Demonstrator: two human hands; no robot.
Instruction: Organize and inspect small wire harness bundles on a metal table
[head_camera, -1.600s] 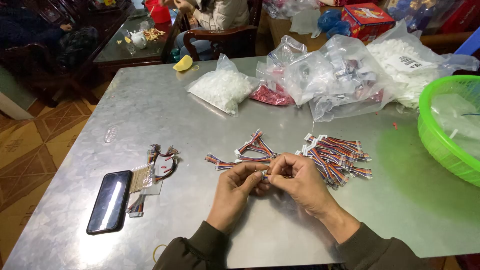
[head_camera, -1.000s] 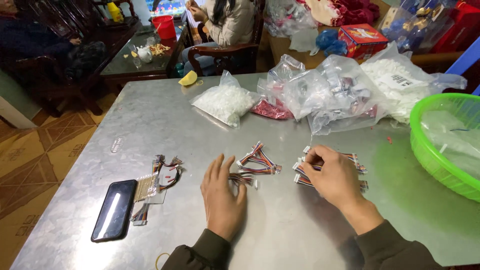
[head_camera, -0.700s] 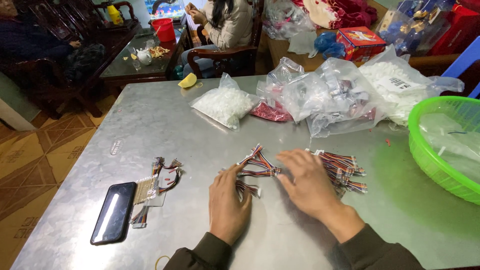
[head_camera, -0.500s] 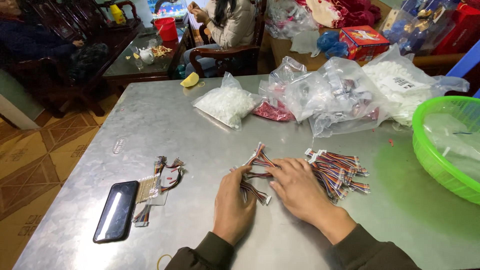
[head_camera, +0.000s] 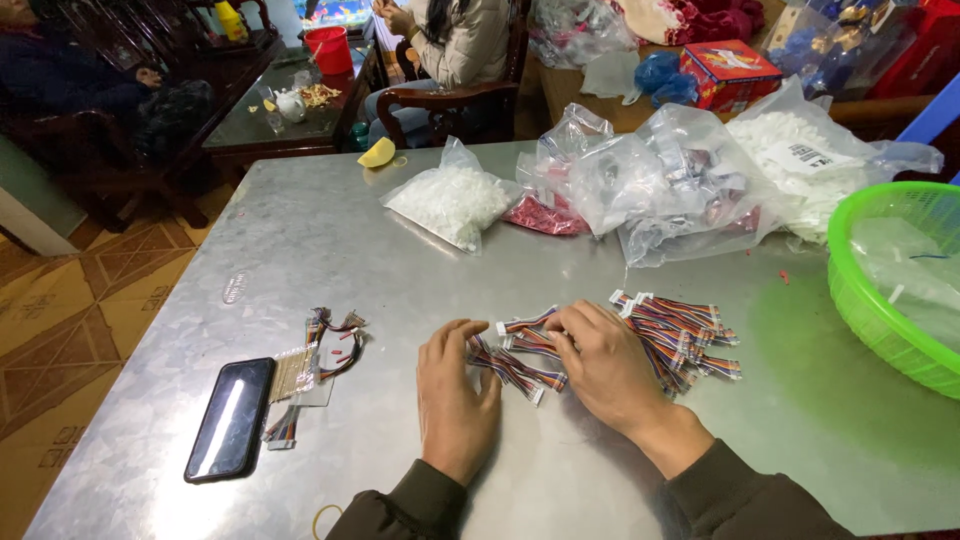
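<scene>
Several short multicolour wire leads (head_camera: 520, 358) w/ white plugs lie loose on metal surface (head_camera: 330, 250), between both hands. Vs 0.5 s ago: barely shifted; both palms now flatter, pressing down on bunch, so sorting goes on, nothing lifted yet. Left hand (head_camera: 455, 395) flat, fingers spread wide, tips touching left end of leads. Right hand (head_camera: 605, 365) fingers loosely curled over right end, gripping nothing clearly. Bigger wire pile (head_camera: 680, 335) just right. Further out: phone (head_camera: 230, 418) at left, green basket (head_camera: 900, 280) at right.
</scene>
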